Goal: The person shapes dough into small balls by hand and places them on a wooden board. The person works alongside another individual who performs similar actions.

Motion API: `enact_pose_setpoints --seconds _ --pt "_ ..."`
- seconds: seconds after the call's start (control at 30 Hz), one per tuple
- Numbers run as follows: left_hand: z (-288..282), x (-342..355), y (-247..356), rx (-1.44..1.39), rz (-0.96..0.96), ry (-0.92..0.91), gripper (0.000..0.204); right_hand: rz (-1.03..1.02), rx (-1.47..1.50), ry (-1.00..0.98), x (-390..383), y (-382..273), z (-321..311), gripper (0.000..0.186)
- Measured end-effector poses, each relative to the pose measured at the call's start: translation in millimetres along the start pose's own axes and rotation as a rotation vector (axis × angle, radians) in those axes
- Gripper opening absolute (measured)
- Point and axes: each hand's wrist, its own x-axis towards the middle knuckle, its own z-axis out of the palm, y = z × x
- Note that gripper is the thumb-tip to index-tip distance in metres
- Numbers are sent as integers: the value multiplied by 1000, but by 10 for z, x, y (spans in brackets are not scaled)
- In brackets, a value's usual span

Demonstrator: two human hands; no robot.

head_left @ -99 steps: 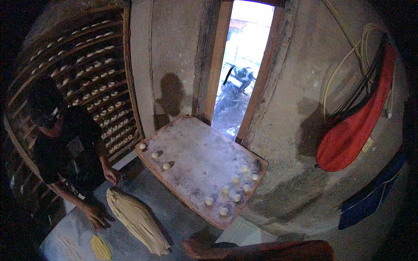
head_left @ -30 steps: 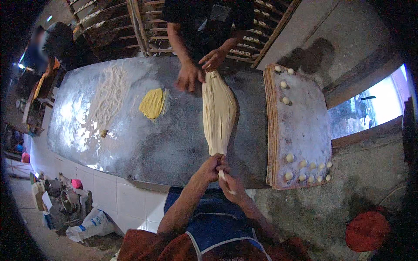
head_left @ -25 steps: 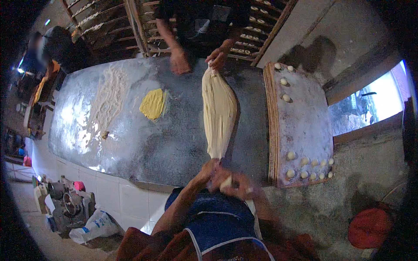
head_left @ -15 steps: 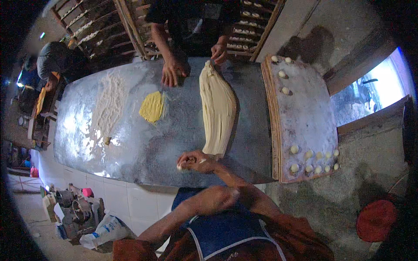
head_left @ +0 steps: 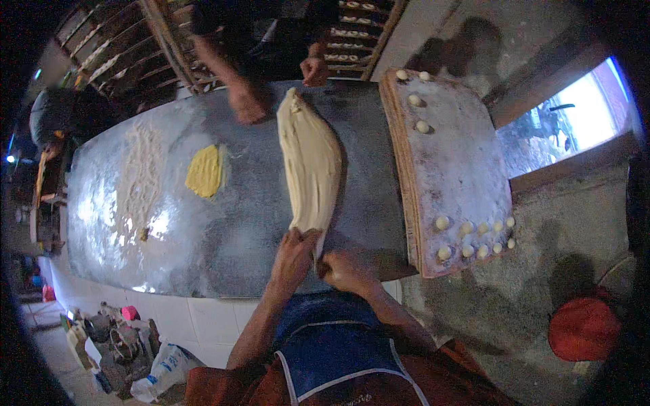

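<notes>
A long, pale slab of dough (head_left: 310, 162) with lengthwise folds lies across the dark table, its narrow far end pointing to a co-worker. At its near end my left hand (head_left: 294, 260) is closed, fingers gripping the dough's edge. My right hand (head_left: 345, 272) is closed beside it, lower and to the right, at a thin pale flap of the same edge; its fingertips are partly hidden. To the left of the dough sits a flat yellow pat of soft, fat-like stuff (head_left: 204, 170). Further left, a whitish smear of flour or paste (head_left: 141, 176) covers the surface.
On the right, a thick floured board (head_left: 460, 162) carries several small dough balls (head_left: 443, 252). Across the table (head_left: 250, 210), the co-worker's closed hand (head_left: 313, 71) and other hand (head_left: 246, 103) hover near the dough. Racks stand behind; a red round object (head_left: 584, 329) is low right.
My right hand has swung back to the right and my left hand has come forward onto the dough's near end. The co-worker's hand has left the dough's far tip. The view has shifted.
</notes>
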Motion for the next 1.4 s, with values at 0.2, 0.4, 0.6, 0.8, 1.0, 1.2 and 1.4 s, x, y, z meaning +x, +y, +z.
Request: enact_pose_setpoints --seconds 0.2,0.4,0.6,0.8,1.0,1.2,1.4 --pt "-122 -785 -620 226 -188 338 40 178 443 49 -944 -409 -851 23" --pt "5 -141 -1063 383 -244 468 36 127 -576 662 -101 685 -588 30" --pt "529 -746 -1042 361 -62 319 26 93 22 529 -410 520 322 32" --pt "139 75 -958 -82 -439 562 19 64 -298 770 215 766 -280 28" --pt "308 -766 -1353 -181 -289 299 18 -80 -226 407 -383 768 -132 33" --pt "239 -89 -1010 234 -135 543 15 55 -180 817 231 223 -330 29" --pt "12 -645 -1410 37 -225 367 15 86 -191 632 -345 749 -343 27"
